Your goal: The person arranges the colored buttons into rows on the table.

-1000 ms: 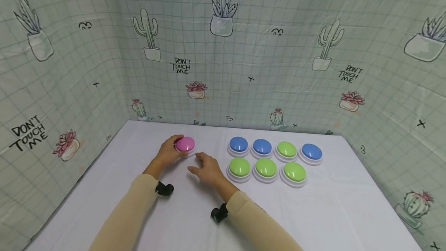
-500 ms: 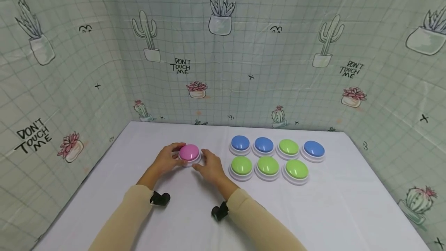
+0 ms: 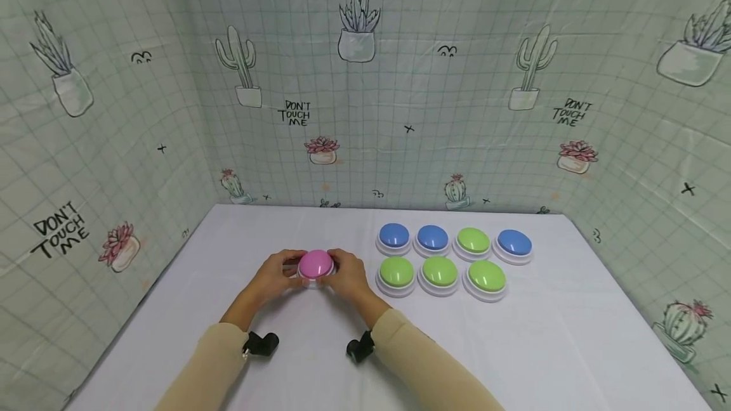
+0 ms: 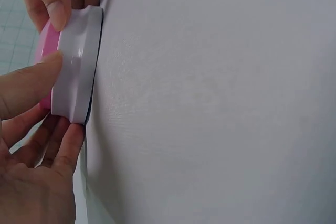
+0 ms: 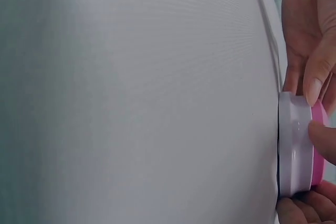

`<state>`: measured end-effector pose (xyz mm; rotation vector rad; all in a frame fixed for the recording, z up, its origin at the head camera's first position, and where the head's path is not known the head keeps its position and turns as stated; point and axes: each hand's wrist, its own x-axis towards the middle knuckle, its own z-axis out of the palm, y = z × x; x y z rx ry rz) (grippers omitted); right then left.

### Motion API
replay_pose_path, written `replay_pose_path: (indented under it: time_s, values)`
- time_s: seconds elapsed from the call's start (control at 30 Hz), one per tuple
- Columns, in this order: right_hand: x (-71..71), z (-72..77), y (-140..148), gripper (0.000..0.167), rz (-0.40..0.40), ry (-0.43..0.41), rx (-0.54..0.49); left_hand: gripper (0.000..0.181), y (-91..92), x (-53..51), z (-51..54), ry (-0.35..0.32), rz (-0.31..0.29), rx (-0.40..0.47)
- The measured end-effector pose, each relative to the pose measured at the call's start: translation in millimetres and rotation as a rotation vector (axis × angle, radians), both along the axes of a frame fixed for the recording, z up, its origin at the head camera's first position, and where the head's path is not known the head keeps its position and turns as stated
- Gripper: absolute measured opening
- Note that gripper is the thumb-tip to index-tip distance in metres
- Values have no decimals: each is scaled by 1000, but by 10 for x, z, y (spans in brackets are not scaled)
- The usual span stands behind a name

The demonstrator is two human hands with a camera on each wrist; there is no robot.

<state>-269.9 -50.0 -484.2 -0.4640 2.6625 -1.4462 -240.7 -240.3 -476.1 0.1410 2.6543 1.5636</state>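
A pink push button (image 3: 316, 264) with a white round base stands left of the centre of the white table, held from both sides. My left hand (image 3: 271, 279) grips its left side, thumb at the front and fingers behind. The right hand (image 3: 350, 278) holds the other side in the same manner. In the left wrist view the button's white base (image 4: 79, 66) sits on or just over the cloth, both thumbs against its front. The right wrist view shows the same base (image 5: 295, 145) between the hands' fingers. The button's far side is hidden.
To the right stand two rows of buttons: blue (image 3: 394, 235) and green (image 3: 473, 241) ones behind, green ones (image 3: 439, 271) in front. A cloth wall (image 3: 411, 81) printed with cacti borders the table (image 3: 548, 347) at the back and sides.
The pink button has moved nearer to me and slightly right with the left hand. My right hand, at first apart from it, has closed on its right side.
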Motion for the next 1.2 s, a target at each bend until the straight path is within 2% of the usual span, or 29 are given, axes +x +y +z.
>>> replay_pose_path:
  time_s: [0.23, 0.43, 0.57, 0.7, 0.97, 1.2]
  values:
    - [28, 4, 37, 57, -19, 27, 11, 59, 24, 100, 10, 17, 21, 35]
    - [52, -6, 68, 57, -27, 21, -5, 58, 58, 149, -51, 36, 35, 62]
    - [78, 3, 94, 57, -27, 2, -23, 59, 100, 178, -78, 38, 76, 75]
    - [88, 24, 116, 58, -38, -4, -34, 58, 154, 196, -62, 39, 116, 103]
    - [107, 90, 270, 61, -54, -42, -79, 56, 338, 222, -13, 70, 154, 152]
    - [136, 227, 514, 60, -87, 4, -108, 55, 576, 183, 36, 150, 126, 175]
